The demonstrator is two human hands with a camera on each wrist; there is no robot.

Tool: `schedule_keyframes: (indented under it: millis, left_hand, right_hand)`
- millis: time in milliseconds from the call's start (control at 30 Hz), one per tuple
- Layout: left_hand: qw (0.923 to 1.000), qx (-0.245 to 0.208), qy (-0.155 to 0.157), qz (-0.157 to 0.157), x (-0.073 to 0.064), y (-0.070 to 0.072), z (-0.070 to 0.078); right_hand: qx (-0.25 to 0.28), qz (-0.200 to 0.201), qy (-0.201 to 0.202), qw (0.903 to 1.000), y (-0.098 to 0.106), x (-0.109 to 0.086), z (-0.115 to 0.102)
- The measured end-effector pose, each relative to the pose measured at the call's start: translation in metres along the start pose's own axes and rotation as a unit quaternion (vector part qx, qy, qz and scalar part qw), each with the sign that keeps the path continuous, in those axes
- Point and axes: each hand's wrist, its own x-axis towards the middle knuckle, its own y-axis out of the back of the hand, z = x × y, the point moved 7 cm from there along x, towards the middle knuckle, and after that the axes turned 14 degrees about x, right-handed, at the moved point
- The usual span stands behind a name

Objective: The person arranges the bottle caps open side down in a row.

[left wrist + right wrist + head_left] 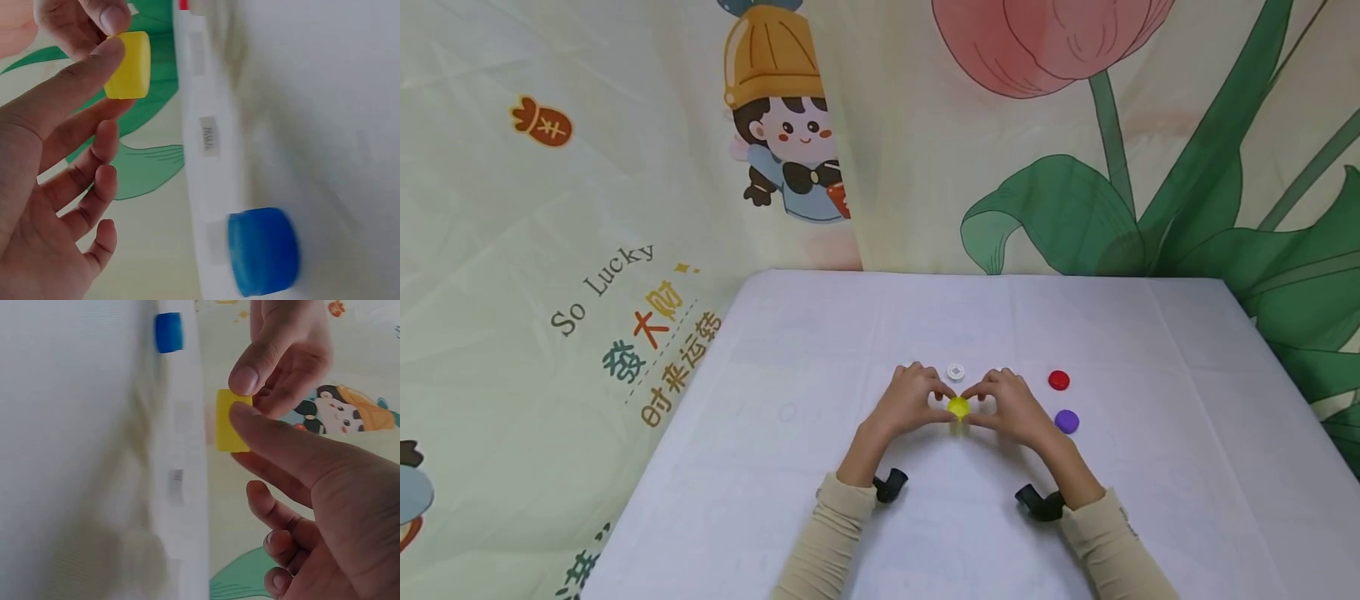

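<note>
Over the white table, both hands meet at a yellow bottle cap (pixel 958 407). From the left side, my left hand (pixel 910 402) pinches its edge between thumb and forefinger. My right hand (pixel 1011 407) pinches the opposite edge the same way. Seen from the right wrist, the yellow cap (pixel 226 428) is on its side, the right thumb lying across it. In the left wrist view the other fingers of the left hand (pixel 56 169) are loosely bent. A ridged blue cap (pixel 264 252) is on the table near that hand; the head view does not show it.
Just beyond the hands lies a white cap (pixel 955 372). A red cap (pixel 1059 380) and a purple cap (pixel 1067 422) are to the right of the right hand. The white cloth-covered table (pixel 820 333) ends at a printed curtain (pixel 910 167) behind.
</note>
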Motion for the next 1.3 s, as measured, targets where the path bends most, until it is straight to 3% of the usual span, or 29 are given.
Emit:
schedule_keyframes:
  millis: [200,400,500,633,767,833,1067,1167,1300]
  left_hand:
    - [0.9941,-0.072,-0.002,0.082,-0.001,0.033,0.004]
    - [0.9738,-0.137,-0.023,0.179,-0.005,0.065,0.012]
    - [0.963,-0.168,-0.034,0.208,-0.009,0.077,0.017]
    - [0.9537,-0.199,-0.038,0.222,-0.013,0.084,0.021]
    - [0.9468,-0.235,-0.018,0.219,-0.013,0.085,0.021]
    - [0.9415,-0.269,0.003,0.203,-0.013,0.086,0.023]
    - [0.9086,-0.4,0.077,0.091,-0.01,0.061,0.019]
    - [0.8996,-0.421,0.091,0.071,-0.01,0.057,0.02]
    - [0.8938,-0.432,0.106,0.055,-0.009,0.056,0.02]
  right_hand:
    - [0.051,0.046,0.032,0.9971,0.031,-0.005,-0.023]
    - [0.064,0.1,0.087,0.9891,0.061,-0.017,-0.054]
    - [0.065,0.122,0.121,0.983,0.07,-0.024,-0.066]
    - [0.056,0.145,0.16,0.9748,0.077,-0.031,-0.076]
    - [0.05,0.157,0.176,0.9707,0.081,-0.034,-0.079]
    - [0.049,0.161,0.179,0.9694,0.082,-0.036,-0.079]
    - [0.056,0.155,0.171,0.9714,0.084,-0.037,-0.079]
    - [0.06,0.153,0.169,0.9718,0.084,-0.037,-0.079]
    - [0.062,0.153,0.169,0.9718,0.084,-0.038,-0.079]
